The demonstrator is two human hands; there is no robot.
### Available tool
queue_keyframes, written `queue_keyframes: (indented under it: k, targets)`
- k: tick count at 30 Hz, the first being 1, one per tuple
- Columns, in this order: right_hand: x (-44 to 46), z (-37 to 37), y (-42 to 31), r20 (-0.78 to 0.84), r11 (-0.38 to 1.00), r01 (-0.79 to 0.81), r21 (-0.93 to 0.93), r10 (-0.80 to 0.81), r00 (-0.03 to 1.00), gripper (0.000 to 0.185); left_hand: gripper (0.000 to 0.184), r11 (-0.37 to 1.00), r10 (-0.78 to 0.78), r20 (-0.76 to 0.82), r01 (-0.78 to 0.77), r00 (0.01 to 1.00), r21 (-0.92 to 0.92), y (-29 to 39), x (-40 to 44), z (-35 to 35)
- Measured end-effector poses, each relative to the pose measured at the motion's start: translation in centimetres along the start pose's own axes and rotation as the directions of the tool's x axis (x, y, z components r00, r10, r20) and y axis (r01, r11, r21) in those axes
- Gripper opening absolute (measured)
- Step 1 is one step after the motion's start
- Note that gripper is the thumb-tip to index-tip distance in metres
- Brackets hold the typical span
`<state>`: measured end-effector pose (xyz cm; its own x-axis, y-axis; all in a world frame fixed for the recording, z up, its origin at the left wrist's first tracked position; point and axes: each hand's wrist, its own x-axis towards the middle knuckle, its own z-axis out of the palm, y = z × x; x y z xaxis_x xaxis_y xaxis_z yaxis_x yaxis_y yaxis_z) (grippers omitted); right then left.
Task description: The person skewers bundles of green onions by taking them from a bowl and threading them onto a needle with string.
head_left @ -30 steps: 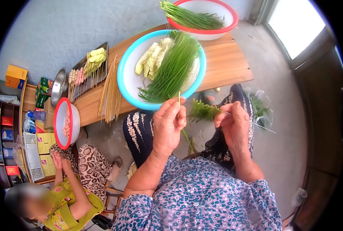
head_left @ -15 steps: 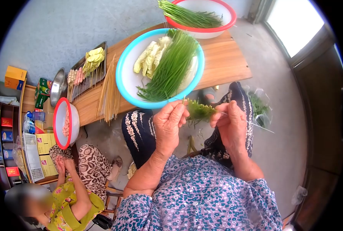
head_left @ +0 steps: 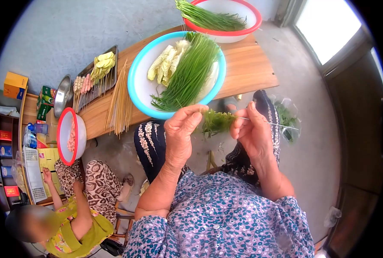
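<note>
Between my two hands, level over my lap, is a bunch of frilly leafy greens threaded on a thin skewer. The skewer's bare end sticks out to the right, past my fingers. My left hand pinches the left end of the greens between thumb and fingertips. Closed on the skewer at the right edge of the greens is my right hand. Just beyond my left hand stands a blue-rimmed basin holding long green chives and pale cabbage leaves.
A wooden table carries a red-rimmed basin of greens, bare skewers, a tray of skewered food and a metal bowl. Another red-rimmed basin is near a seated person. A plastic bag of greens lies right.
My hands have shifted slightly up and left with the greens, and my right fingers have lifted a little. The seated person's hands have come apart, one reaching toward the yellow boxes.
</note>
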<state>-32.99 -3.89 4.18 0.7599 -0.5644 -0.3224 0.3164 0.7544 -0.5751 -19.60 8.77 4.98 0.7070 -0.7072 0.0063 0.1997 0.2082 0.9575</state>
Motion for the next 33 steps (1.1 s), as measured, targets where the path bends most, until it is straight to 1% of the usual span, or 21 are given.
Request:
queue_keyframes:
  k: [2, 4, 6, 8, 9, 10, 12, 13, 14, 16, 17, 18, 19, 20, 22, 23, 24, 26, 27, 29, 33]
  targets:
    - [-0.3, 0.3, -0.1, -0.005, 1.0, 0.01, -0.014, -0.01, 1.0, 0.038, 0.014, 0.997, -0.012, -0.026, 0.01, 1.0, -0.078, 0.1, -0.1, 0.0]
    - [-0.3, 0.3, -0.3, -0.004, 0.999, 0.019, -0.029, -0.019, 1.0, 0.038, 0.014, 0.997, -0.013, -0.011, 0.012, 1.0, -0.076, -0.1, -0.1, -0.6]
    - [0.0, -0.7, -0.6, -0.018, 0.997, 0.069, -0.027, -0.069, 0.997, 0.038, 0.014, 0.997, -0.017, 0.003, 0.017, 1.0, -0.072, -0.4, 0.3, -1.3]
    - [0.7, -2.7, -1.2, 0.079, 0.995, 0.084, -0.049, -0.08, 0.994, 0.038, 0.015, 0.995, -0.079, -0.077, 0.073, 0.994, -0.073, -0.6, 1.2, -1.9]
    - [1.2, -3.6, -1.3, 0.098, 0.995, 0.079, -0.054, -0.074, 0.992, 0.039, 0.015, 0.994, -0.103, -0.117, 0.097, 0.988, -0.053, -1.1, 2.0, -2.3]
    - [1.7, -4.2, -1.5, 0.115, 0.995, 0.076, -0.057, -0.069, 0.991, 0.039, 0.015, 0.995, -0.096, -0.114, 0.091, 0.989, -0.051, -1.5, 2.9, -2.4]
    - [2.3, -5.2, -1.4, 0.104, 0.997, 0.071, -0.029, -0.067, 0.992, 0.041, 0.015, 0.991, -0.1, -0.158, 0.112, 0.982, 0.069, -2.5, 5.1, -2.4]
    - [2.5, -5.4, -1.5, 0.089, 0.998, 0.06, -0.003, -0.06, 0.994, 0.042, 0.015, 0.989, -0.067, -0.156, 0.086, 0.986, 0.12, -3.5, 6.6, -2.5]
    - [2.5, -5.4, -1.6, 0.09, 0.998, 0.064, -0.002, -0.064, 0.994, 0.042, 0.015, 0.989, -0.065, -0.152, 0.084, 0.986, 0.121, -4.6, 8.0, -2.6]
    - [2.5, -5.3, -1.7, 0.126, 0.998, 0.054, -0.015, -0.051, 0.991, 0.043, 0.016, 0.943, 0.042, -0.137, 0.006, 0.99, 0.333, -6.3, 11.0, -2.3]
    - [2.6, -5.5, -1.7, 0.129, 0.998, 0.067, -0.001, -0.066, 0.989, 0.044, 0.016, 0.942, 0.043, -0.131, 0.004, 0.99, 0.334, -7.1, 12.5, -1.9]
    - [2.6, -5.6, -1.7, 0.128, 0.997, 0.072, 0.002, -0.072, 0.989, 0.044, 0.017, 0.872, 0.132, -0.113, -0.061, 0.985, 0.486, -7.8, 13.9, -1.4]
    - [2.6, -5.7, -1.8, 0.144, 0.997, 0.077, 0.024, -0.079, 0.986, 0.044, 0.017, 0.774, 0.217, -0.081, -0.121, 0.973, 0.622, -8.6, 15.0, -0.9]
    - [2.6, -5.9, -1.8, 0.161, 0.996, 0.081, 0.047, -0.087, 0.983, 0.044, 0.017, 0.773, 0.217, -0.075, -0.125, 0.973, 0.622, -9.5, 16.0, -0.7]
    - [2.7, -6.4, -1.7, 0.173, 0.995, 0.093, 0.045, -0.1, 0.98, 0.045, 0.018, 0.63, 0.27, -0.083, -0.111, 0.959, 0.768, -10.4, 17.3, 0.2]
    - [2.7, -6.6, -1.7, 0.188, 0.994, 0.102, 0.041, -0.108, 0.976, 0.045, 0.016, 0.591, 0.269, -0.092, -0.089, 0.959, 0.802, -10.9, 17.6, 0.6]
    - [2.7, -6.8, -1.7, 0.185, 0.993, 0.106, 0.044, -0.112, 0.976, 0.045, 0.016, 0.59, 0.268, -0.086, -0.093, 0.96, 0.802, -10.9, 17.7, 1.0]
    - [2.7, -7.1, -1.7, 0.191, 0.994, 0.099, 0.042, -0.105, 0.976, 0.045, 0.014, 0.473, 0.274, -0.127, -0.019, 0.953, 0.881, -11.1, 18.0, 1.7]
    - [2.6, -7.2, -1.7, 0.187, 0.994, 0.101, 0.045, -0.108, 0.976, 0.045, 0.014, 0.471, 0.271, -0.122, -0.021, 0.955, 0.882, -11.3, 18.2, 1.6]
    - [2.6, -7.3, -1.8, 0.186, 0.993, 0.12, 0.022, -0.122, 0.975, 0.045, 0.013, 0.597, 0.194, -0.175, 0.025, 0.965, 0.802, -11.8, 18.6, 1.2]
    - [2.4, -7.0, -1.8, 0.174, 0.992, 0.128, 0.019, -0.129, 0.976, 0.044, 0.016, 0.548, 0.175, -0.154, 0.034, 0.972, 0.836, -11.2, 18.5, 0.6]
